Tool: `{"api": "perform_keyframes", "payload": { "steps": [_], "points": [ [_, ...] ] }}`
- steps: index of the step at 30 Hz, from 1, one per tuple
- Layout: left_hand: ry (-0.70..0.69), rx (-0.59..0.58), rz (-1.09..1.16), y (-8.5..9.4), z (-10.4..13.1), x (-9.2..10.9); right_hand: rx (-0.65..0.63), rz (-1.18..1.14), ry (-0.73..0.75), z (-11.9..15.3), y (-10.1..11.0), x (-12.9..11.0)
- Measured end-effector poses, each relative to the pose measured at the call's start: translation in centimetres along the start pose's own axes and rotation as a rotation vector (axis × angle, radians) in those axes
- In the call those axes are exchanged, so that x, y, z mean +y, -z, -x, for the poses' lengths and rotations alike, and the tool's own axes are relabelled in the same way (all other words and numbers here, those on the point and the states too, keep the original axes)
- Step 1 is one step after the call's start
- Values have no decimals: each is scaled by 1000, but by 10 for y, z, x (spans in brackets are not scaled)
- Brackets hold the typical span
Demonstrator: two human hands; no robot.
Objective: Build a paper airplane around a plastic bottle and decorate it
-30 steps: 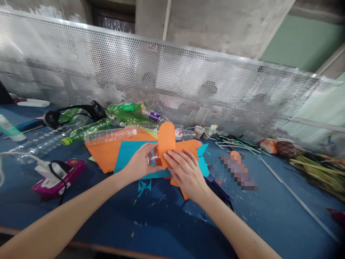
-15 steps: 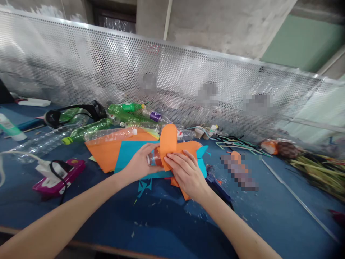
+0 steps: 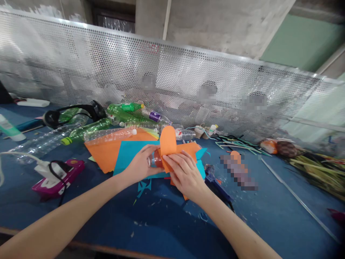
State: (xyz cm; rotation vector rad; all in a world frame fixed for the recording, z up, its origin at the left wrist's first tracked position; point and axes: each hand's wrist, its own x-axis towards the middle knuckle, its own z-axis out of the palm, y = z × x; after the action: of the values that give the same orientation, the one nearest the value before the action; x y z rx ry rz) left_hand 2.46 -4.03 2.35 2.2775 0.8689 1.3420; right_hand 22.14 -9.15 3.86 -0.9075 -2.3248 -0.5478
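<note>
My left hand (image 3: 141, 163) is closed round the open-looking end of a clear plastic bottle (image 3: 155, 159), thumb below and fingers above. Orange paper (image 3: 168, 139) wraps the bottle's other part, with a rounded flap standing up from it. Pressed flat over the paper and bottle, my right hand (image 3: 184, 172) has its fingers together and bent round them. Beneath both hands lies a sheet of blue paper (image 3: 126, 153), with a cut blue piece (image 3: 201, 154) at its right. The bottle's far end is hidden by the paper and my right hand.
Green bottles (image 3: 90, 130) and clear bottles (image 3: 107, 135) lie behind. At left is a magenta power strip (image 3: 78, 167) with a white plug. A dark blue glue gun (image 3: 218, 185) lies right of my right hand. A perforated metal screen (image 3: 121, 68) runs along the back.
My right hand has slid slightly left and down over the orange paper, and the upright flap has shifted a little. My left hand keeps its hold on the bottle.
</note>
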Motion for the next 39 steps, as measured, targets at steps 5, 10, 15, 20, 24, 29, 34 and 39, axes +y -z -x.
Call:
{"api": "perform_keyframes", "payload": {
  "steps": [5,10,15,20,24,29,34,39],
  "points": [
    [29,-3,-20,0,1,-3,-24,-6,-3,-1,1,-2],
    [35,12,-63,1,-1,-8,6,-63,-27,-2,3,4],
    [-6,51,-80,1,-3,-9,63,21,-225,0,4,14],
    [-3,67,-71,2,-4,-10,33,91,-249,0,4,16],
    [77,104,-18,5,-5,-13,55,136,-251,1,3,18],
    [240,123,146,6,-8,-15,71,180,-293,4,0,23],
    [361,60,447,7,-8,-15,79,127,-259,5,-3,24],
    [440,57,549,7,-9,-17,8,176,-222,5,-5,24]
  ]
}}
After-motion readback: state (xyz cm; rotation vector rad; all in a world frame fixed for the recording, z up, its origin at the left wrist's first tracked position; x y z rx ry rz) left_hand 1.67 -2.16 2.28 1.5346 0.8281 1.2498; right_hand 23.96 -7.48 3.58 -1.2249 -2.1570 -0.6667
